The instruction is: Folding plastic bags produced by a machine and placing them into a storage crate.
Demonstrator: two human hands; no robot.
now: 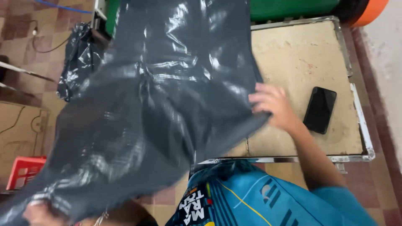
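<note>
Both hands (pixel 274 106) on grey plastic sheet (pixel 155 104) edges, phone (pixel 320 109) beside

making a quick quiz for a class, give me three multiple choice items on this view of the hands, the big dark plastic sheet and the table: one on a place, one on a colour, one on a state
1. Where does the flat black rectangular phone lie?
A. on the worn beige metal-edged table top, right of the right hand
B. on the floor tiles
C. in the red crate

2. What colour is the plastic crate at the lower left?
A. green
B. red
C. white

3. How is the large glossy dark grey plastic sheet held?
A. folded flat on the table
B. rolled into a tight tube
C. spread out between both hands

Answers: 1 A, the phone rests on the table beside the right hand. 2 B, the crate is plainly red. 3 C, the right hand grips one edge and the left hand grips the far lower corner, with the sheet stretched between.
</note>
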